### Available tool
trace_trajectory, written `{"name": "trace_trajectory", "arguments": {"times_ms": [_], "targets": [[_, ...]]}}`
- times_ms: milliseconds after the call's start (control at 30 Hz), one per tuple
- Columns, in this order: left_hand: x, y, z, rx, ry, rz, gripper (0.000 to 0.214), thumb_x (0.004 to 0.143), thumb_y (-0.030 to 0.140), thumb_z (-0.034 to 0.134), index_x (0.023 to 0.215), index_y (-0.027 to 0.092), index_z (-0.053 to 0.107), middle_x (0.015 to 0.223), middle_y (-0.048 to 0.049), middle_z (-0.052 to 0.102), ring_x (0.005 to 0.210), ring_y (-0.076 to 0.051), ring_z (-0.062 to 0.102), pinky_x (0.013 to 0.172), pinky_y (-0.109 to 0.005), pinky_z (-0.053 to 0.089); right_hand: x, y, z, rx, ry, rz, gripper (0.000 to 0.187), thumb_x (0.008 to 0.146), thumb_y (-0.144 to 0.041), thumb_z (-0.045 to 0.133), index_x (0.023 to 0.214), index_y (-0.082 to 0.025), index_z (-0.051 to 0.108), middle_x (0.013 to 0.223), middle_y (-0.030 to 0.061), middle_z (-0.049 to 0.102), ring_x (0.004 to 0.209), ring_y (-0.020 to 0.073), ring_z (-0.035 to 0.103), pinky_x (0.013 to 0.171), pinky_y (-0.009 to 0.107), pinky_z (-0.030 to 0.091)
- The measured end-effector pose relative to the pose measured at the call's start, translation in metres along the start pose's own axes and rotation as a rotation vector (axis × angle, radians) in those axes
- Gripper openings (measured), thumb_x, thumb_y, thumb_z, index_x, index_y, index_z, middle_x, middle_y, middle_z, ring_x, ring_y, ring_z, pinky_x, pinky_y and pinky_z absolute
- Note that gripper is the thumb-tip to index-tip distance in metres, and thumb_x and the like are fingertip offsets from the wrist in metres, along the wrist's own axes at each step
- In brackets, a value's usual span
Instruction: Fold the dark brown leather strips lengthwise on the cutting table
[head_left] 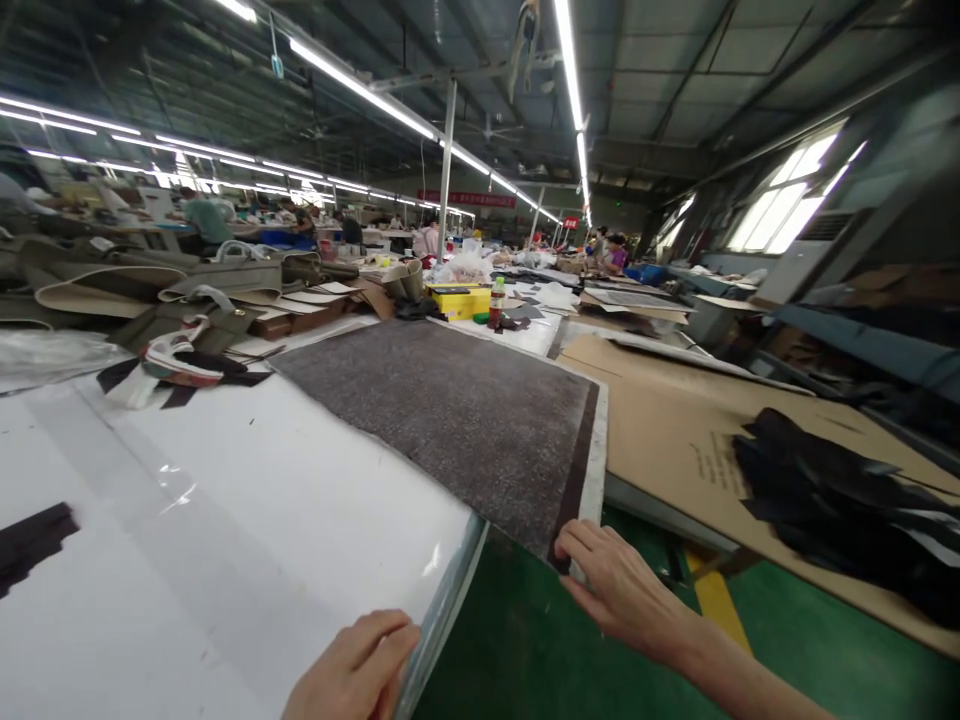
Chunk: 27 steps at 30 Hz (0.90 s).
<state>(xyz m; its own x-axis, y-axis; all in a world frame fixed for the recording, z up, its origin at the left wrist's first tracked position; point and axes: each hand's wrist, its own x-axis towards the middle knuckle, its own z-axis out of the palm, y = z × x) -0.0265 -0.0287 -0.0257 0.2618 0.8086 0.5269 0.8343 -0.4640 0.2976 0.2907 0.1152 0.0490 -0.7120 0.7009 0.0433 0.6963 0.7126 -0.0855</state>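
Observation:
A large dark grey-brown sheet of material (457, 410) lies across the white table (247, 540), its near corner reaching past the table edge. A darker strip (581, 460) runs along its right side, with a pale border beyond it. My right hand (611, 575) is closed on the near right corner, fingers on top and thumb lower. At the table's front edge, my left hand (356, 665) is curled with its fingers together. Whatever those fingers hold, if anything, is hidden.
Cardboard (660, 420) bearing black scraps (832, 490) stands at right. Brown bag pieces (157, 285) are piled at back left near a tape roll (180, 355). Behind the sheet are a yellow box (459, 302) and a bottle (496, 305). Several people work far off.

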Motion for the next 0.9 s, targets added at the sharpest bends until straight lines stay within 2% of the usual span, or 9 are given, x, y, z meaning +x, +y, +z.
{"name": "trace_trajectory", "arguments": {"times_ms": [133,267,467,600,700,900], "targets": [[0.028,0.027,0.011,-0.055,-0.091,-0.011,0.029,0.087,0.015,0.050,0.113,0.025,0.060,0.108,-0.0043,0.066,0.094,-0.015,0.067,0.082,-0.018,0.054,-0.001,0.011,0.007,-0.002,0.002,-0.042,0.010,0.084,-0.010,0.050,0.089,-0.019,0.051,0.095,0.0037,0.053,0.086,0.0199,0.049,0.076,0.034,0.037],[0.049,0.046,0.018,-0.081,-0.154,0.012,0.029,0.088,0.010,0.044,0.109,0.021,0.060,0.103,-0.0058,0.066,0.089,-0.016,0.066,0.078,-0.022,0.056,-0.001,0.017,0.007,-0.006,0.003,-0.088,0.010,0.087,-0.010,0.045,0.085,-0.018,0.050,0.093,0.0039,0.053,0.086,0.0196,0.049,0.077,0.034,0.036],[0.078,0.074,0.041,-0.089,-0.178,0.036,0.032,0.082,0.003,0.040,0.101,0.019,0.061,0.097,-0.0065,0.065,0.085,-0.020,0.064,0.073,-0.029,0.056,-0.002,0.026,0.010,0.013,-0.004,-0.127,0.012,0.089,-0.010,0.042,0.085,-0.018,0.050,0.089,0.0036,0.053,0.082,0.0185,0.049,0.075,0.034,0.036],[0.093,0.087,0.058,-0.027,-0.220,0.115,0.038,0.078,0.004,0.045,0.111,0.015,0.057,0.113,-0.0096,0.063,0.097,-0.025,0.059,0.081,-0.037,0.053,-0.001,0.032,0.013,0.130,0.026,-0.104,0.012,0.091,-0.011,0.042,0.085,-0.018,0.050,0.089,0.0033,0.053,0.082,0.0175,0.049,0.076,0.032,0.037],[0.110,0.096,0.066,0.003,-0.305,0.203,0.045,0.079,0.011,0.048,0.124,0.012,0.049,0.133,-0.0102,0.052,0.107,-0.028,0.053,0.086,-0.040,0.050,0.004,0.036,0.012,0.259,0.036,-0.066,0.012,0.091,-0.012,0.042,0.084,-0.019,0.050,0.087,0.0022,0.053,0.081,0.0165,0.049,0.077,0.031,0.038],[0.137,0.108,0.085,0.091,-0.413,0.211,0.031,0.089,0.016,0.041,0.118,0.012,0.051,0.140,-0.0111,0.046,0.104,-0.025,0.052,0.087,-0.040,0.047,0.011,0.044,0.006,0.422,0.016,-0.025,0.013,0.090,-0.017,0.040,0.082,-0.019,0.049,0.084,0.0038,0.052,0.079,0.0178,0.048,0.075,0.031,0.039]]}}
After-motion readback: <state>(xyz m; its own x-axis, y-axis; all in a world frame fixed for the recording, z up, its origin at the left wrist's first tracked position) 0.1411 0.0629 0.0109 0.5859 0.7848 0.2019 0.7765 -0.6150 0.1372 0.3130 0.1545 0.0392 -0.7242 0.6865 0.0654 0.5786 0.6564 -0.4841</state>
